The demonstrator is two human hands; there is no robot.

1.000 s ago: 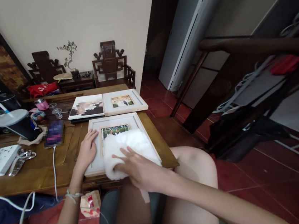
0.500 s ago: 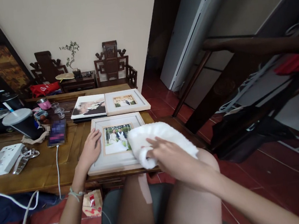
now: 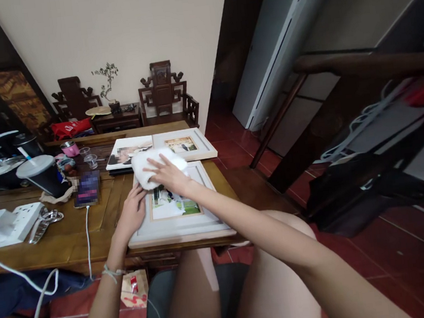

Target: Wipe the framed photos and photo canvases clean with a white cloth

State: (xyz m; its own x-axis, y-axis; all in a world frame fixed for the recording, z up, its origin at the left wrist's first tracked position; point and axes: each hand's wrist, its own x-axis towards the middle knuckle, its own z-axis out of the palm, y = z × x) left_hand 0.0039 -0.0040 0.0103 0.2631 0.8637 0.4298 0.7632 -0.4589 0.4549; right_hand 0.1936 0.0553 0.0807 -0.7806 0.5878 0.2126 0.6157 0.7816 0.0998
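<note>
A white picture frame (image 3: 177, 226) with a wedding photo lies flat on the wooden table (image 3: 64, 239) in front of me. My left hand (image 3: 133, 211) rests on the frame's left edge, fingers spread flat. My right hand (image 3: 168, 174) presses a fluffy white cloth (image 3: 146, 165) onto the frame's top left corner, fingers laid over it.
Behind lie a second white frame (image 3: 195, 143) and a photo print (image 3: 129, 153). Left on the table: a phone (image 3: 87, 188) on a cable, a black cup (image 3: 41, 174), a white power strip (image 3: 20, 221), small cups. Carved chairs stand by the far wall. A dark wooden rail (image 3: 358, 66) runs on the right.
My right hand carried the cloth from the frame's lower right, off its right edge, then up to the top left corner. The photo is uncovered. The left hand stayed on the frame.
</note>
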